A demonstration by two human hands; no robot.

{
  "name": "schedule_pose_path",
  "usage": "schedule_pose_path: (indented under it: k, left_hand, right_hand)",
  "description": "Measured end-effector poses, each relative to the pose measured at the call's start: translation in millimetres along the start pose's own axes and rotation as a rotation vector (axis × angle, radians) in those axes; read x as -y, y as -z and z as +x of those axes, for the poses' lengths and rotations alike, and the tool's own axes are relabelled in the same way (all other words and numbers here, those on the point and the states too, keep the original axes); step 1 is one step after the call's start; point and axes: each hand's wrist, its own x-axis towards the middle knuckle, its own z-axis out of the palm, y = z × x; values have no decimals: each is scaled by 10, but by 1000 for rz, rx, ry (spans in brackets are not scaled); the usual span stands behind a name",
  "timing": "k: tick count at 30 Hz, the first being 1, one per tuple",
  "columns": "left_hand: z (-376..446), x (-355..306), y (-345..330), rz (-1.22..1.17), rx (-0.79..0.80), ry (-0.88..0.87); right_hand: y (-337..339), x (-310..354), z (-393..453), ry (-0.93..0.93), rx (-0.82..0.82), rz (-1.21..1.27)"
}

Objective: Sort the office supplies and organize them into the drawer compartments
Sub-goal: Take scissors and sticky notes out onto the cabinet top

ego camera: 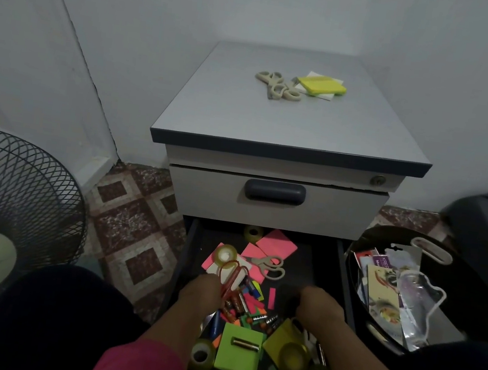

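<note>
Two pink sleeves [142,365] reach into the open bottom drawer [322,277] of a grey cabinet [295,123]. The left hand [201,291] curls round red rubber bands [232,280] beside a tape roll [226,254]. The right hand [318,305] is bent downward; whether it holds anything cannot be told. Pink notes [276,246], scissors [269,265], batteries [233,307] and a green pad [239,352] lie mixed in the drawer. More scissors [277,85] and yellow notes [322,86] sit on top.
</note>
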Motion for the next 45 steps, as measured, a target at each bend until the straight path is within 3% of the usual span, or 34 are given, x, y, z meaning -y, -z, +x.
schedule_pose_path:
  k: [3, 7, 9, 16, 23, 29, 35, 40, 45]
  left_hand:
    - [21, -14, 25, 8, 28, 3]
    - [30, -87, 152, -177, -247, 108]
    - [99, -109, 204, -234, -311, 91]
    - [307, -33, 140, -559, -153, 9]
    - [235, -187, -9, -553, -150, -146]
    - [213, -299, -106, -557, 19, -201]
    - [209, -246, -79, -519, -28, -144]
    - [182, -177, -61, -534, -20, -106]
    - [140, -177, -43, -510, -34, -133]
  right_hand:
    - [-5, 8, 5, -7, -13, 7]
    - [14, -5, -4, -11, -25, 28]
    - [14, -17, 4, -9, -21, 39]
    - [8, -28, 33, -45, -27, 87]
    - [-41, -23, 108, -101, -13, 324]
    - [-39, -34, 131, -104, 7, 346]
    - [-14, -59, 100, -2, 159, 79]
    - [-59, -50, 52, 69, 142, -201]
    - [-19, -35, -8, 121, 207, -86]
